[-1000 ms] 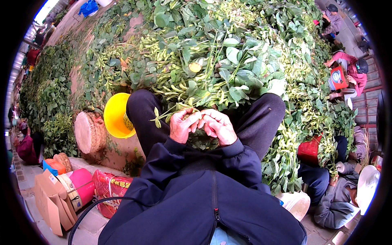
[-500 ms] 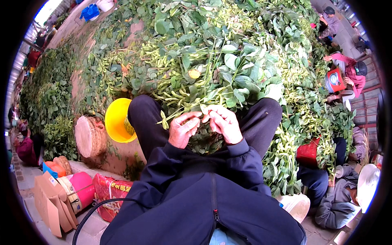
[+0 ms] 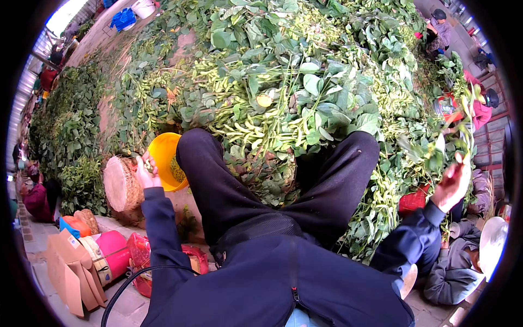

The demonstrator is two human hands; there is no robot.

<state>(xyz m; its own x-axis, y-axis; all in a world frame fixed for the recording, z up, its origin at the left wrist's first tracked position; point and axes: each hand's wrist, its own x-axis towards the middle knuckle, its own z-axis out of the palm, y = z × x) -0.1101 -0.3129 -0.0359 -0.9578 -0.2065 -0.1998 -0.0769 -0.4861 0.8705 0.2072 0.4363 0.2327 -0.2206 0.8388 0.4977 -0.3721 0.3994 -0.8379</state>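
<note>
My left hand (image 3: 147, 174) is out to the left at the rim of a yellow bucket (image 3: 158, 150), its fingers closed on small green pods. The bucket has pods inside. A round straw-like stool (image 3: 120, 185) is beside it. My right hand (image 3: 452, 182) is out to the far right, its fingers round a leafy soybean stalk (image 3: 438, 144) that rises above it. Pod-covered stalks and leaves (image 3: 256, 128) are heaped around and between my bent knees.
Co-workers sit along both sides, one in pink (image 3: 479, 114), another in grey (image 3: 457, 267) at lower right. A cardboard box (image 3: 71, 272), pink bucket (image 3: 111, 250) and red bags (image 3: 139, 275) are at lower left. Blue and white containers (image 3: 131, 13) stand far back.
My hands were together between my knees. Now they are far apart: left moved to the yellow bucket, right swung out to the right with the stalk.
</note>
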